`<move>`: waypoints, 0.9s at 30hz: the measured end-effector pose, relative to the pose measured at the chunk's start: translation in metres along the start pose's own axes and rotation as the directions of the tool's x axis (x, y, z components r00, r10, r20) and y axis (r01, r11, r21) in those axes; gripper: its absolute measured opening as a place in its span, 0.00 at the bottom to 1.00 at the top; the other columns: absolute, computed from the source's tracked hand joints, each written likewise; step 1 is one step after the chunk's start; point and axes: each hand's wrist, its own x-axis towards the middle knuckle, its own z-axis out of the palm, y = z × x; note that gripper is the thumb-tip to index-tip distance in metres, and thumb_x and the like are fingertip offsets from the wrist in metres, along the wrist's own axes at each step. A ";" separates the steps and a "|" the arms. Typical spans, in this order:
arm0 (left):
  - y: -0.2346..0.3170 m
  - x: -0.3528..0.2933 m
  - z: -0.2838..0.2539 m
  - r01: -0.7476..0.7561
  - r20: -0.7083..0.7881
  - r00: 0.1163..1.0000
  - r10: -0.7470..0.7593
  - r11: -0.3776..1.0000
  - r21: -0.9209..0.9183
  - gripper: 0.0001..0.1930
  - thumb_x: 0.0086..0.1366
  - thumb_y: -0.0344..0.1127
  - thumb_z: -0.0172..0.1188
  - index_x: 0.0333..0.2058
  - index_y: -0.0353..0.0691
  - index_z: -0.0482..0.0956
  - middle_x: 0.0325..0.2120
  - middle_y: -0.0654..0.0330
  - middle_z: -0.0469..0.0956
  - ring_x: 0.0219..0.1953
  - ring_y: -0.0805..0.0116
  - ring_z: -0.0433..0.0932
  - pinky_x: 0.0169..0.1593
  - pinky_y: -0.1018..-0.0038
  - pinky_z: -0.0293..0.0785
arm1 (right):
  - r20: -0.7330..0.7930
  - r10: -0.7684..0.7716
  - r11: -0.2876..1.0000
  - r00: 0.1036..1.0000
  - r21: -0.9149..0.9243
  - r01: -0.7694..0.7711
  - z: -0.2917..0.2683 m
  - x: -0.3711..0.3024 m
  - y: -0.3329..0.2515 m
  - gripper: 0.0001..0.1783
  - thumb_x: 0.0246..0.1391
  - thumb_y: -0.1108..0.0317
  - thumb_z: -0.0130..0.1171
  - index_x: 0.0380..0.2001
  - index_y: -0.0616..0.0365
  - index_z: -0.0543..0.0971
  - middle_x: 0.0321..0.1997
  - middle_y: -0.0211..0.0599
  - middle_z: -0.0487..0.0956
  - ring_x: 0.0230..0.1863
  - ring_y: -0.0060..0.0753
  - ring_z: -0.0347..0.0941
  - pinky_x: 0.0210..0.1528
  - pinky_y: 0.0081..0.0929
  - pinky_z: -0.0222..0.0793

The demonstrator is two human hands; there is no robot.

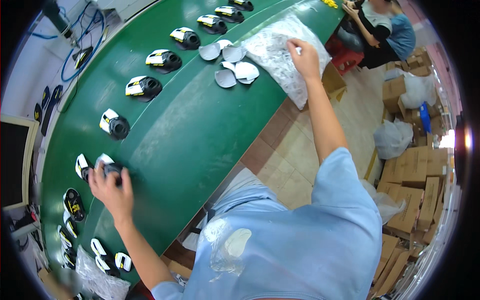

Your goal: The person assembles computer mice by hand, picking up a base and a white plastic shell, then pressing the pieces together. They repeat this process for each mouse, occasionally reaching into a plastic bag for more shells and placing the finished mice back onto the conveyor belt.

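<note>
Green desk (195,135) spreads before me; my left hand (112,192) curves partly open fingers around a black-and-white shell (114,168), toward the far edge. My right hand (306,60) curls over a clear plastic bag (267,47) by the near edge; whether it pinches anything I cannot tell.

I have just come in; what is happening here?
At a green table, a person's left hand is around a white-and-black part. The right hand appears over a clear plastic bag; contact is unclear. Similar parts stand in a row along the table. Curved grey pieces lie beside the bag.
</note>
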 end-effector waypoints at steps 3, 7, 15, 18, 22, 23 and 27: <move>0.043 -0.032 -0.002 -0.018 0.095 0.995 0.022 0.999 -0.040 0.13 0.59 0.39 0.78 0.31 0.36 0.84 0.68 0.49 0.76 0.74 0.32 0.65 0.74 0.39 0.59 | 0.319 -0.012 0.976 0.948 -0.204 0.082 0.026 0.001 0.016 0.16 0.61 0.52 0.73 0.46 0.49 0.92 0.43 0.40 0.91 0.46 0.49 0.89 0.50 0.45 0.82; 0.078 -0.053 -0.012 -0.084 0.135 0.986 0.101 0.989 -0.125 0.10 0.58 0.36 0.78 0.33 0.38 0.87 0.70 0.48 0.73 0.74 0.33 0.65 0.73 0.40 0.61 | 0.413 0.103 0.990 0.905 -0.127 -0.055 0.026 0.002 0.009 0.14 0.60 0.55 0.72 0.44 0.49 0.92 0.39 0.37 0.92 0.42 0.47 0.89 0.49 0.44 0.82; 0.064 -0.048 -0.020 -0.011 0.069 0.997 0.029 0.969 -0.247 0.25 0.58 0.45 0.80 0.47 0.35 0.82 0.70 0.41 0.73 0.66 0.34 0.72 0.69 0.44 0.67 | 0.100 0.139 0.988 0.985 0.050 -0.144 0.029 -0.010 0.031 0.19 0.66 0.55 0.71 0.57 0.44 0.90 0.45 0.42 0.92 0.46 0.40 0.89 0.52 0.38 0.81; 0.064 -0.033 -0.007 0.040 0.071 0.997 -0.018 0.946 -0.322 0.38 0.61 0.48 0.79 0.65 0.36 0.77 0.75 0.39 0.65 0.70 0.33 0.67 0.73 0.46 0.64 | 0.029 0.171 0.970 0.985 0.171 -0.173 0.011 -0.003 0.027 0.19 0.73 0.59 0.67 0.57 0.61 0.89 0.51 0.41 0.92 0.49 0.32 0.86 0.56 0.32 0.79; 0.040 -0.033 -0.006 -0.080 0.101 0.989 0.108 0.966 -0.248 0.34 0.64 0.45 0.73 0.67 0.45 0.78 0.76 0.42 0.65 0.74 0.35 0.63 0.76 0.47 0.61 | 0.042 -0.050 0.931 0.998 0.364 0.031 -0.007 -0.012 -0.047 0.13 0.72 0.67 0.69 0.55 0.58 0.91 0.43 0.29 0.90 0.37 0.16 0.78 0.43 0.19 0.75; 0.036 -0.031 -0.004 -0.061 0.200 0.971 0.132 0.943 -0.326 0.33 0.64 0.44 0.72 0.68 0.45 0.78 0.75 0.43 0.65 0.74 0.35 0.63 0.76 0.46 0.61 | 0.063 -0.056 0.941 0.996 0.336 0.032 -0.012 -0.012 -0.061 0.13 0.72 0.67 0.69 0.54 0.58 0.91 0.43 0.28 0.90 0.37 0.16 0.78 0.43 0.19 0.75; 0.028 -0.044 -0.024 -0.032 0.312 0.937 0.157 0.928 -0.371 0.33 0.63 0.40 0.71 0.68 0.45 0.78 0.72 0.44 0.69 0.68 0.38 0.69 0.74 0.49 0.66 | 0.119 -0.050 0.956 0.992 0.294 0.013 0.016 -0.013 -0.055 0.11 0.71 0.69 0.68 0.52 0.61 0.90 0.42 0.28 0.89 0.39 0.17 0.80 0.45 0.22 0.76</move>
